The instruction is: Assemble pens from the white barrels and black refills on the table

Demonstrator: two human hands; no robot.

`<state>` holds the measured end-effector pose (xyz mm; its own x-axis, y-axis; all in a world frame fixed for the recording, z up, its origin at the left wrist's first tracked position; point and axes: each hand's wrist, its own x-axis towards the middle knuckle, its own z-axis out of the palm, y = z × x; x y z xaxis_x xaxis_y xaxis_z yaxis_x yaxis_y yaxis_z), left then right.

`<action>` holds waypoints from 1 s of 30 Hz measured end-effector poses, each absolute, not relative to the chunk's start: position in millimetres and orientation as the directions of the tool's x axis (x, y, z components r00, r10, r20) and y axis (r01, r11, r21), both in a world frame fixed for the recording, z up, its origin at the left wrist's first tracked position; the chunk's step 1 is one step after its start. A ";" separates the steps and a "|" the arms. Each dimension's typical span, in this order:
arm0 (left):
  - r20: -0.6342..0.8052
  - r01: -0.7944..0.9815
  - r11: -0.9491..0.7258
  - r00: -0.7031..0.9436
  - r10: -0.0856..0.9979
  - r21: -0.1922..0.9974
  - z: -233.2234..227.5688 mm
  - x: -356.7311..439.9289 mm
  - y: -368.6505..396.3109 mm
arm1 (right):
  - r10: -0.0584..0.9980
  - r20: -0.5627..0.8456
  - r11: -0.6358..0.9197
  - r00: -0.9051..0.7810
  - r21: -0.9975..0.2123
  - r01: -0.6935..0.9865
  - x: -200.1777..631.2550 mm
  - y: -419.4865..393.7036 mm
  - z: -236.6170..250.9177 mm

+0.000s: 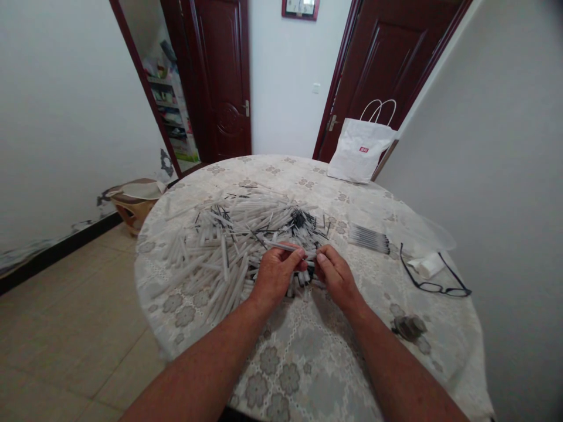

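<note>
My left hand (280, 266) is closed, its thumb and fingers pinching a slim, pale pen-like tube (285, 246) that points up and left. Close beside it, my right hand (336, 272) has its thumb and fingertips pressed together near the tube's right end. What those right fingertips grip is too small to make out. Under and beyond my hands spreads a loose pile of whitish translucent tubes (229, 261). Thin black pieces (301, 220) lie bunched among them. To the right, a neat row of pale, dark-ended pen-like sticks (369, 238) lies side by side.
The round table wears a patterned cloth (281, 375). Black-framed glasses (435, 287) lie at the right by a white crumpled packet (426, 265) and a clear plastic bag (433, 231). A small dark object (410, 328) sits nearer me. A white paper bag (363, 152) stands behind.
</note>
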<state>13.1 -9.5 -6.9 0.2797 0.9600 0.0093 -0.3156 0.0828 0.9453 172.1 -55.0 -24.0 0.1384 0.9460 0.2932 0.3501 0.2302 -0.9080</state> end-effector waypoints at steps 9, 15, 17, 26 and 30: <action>0.018 -0.277 0.066 0.289 0.957 0.959 -11.6 13.1 -5.0 | 0.992 0.103 0.100 0.075 -0.994 0.039 172.2 -48.8 -27.8; 0.079 -0.090 -0.052 0.335 0.939 0.995 -4.1 10.8 -4.9 | 0.946 0.313 0.249 0.079 -0.863 0.439 188.2 -52.5 -12.7; 0.088 0.000 -0.094 0.358 0.930 0.996 0.7 10.4 -6.5 | 0.935 0.355 0.295 0.020 -0.806 0.512 192.7 -54.2 -7.5; 0.249 0.293 -0.406 0.453 0.856 0.866 -0.9 14.8 -0.8 | 0.867 0.497 0.379 -0.035 -0.611 0.695 216.0 -56.6 7.5; 0.326 0.514 -0.673 0.610 0.722 0.532 -12.0 19.8 -2.9 | 0.766 0.596 0.219 0.241 -0.594 0.774 233.4 -54.2 9.7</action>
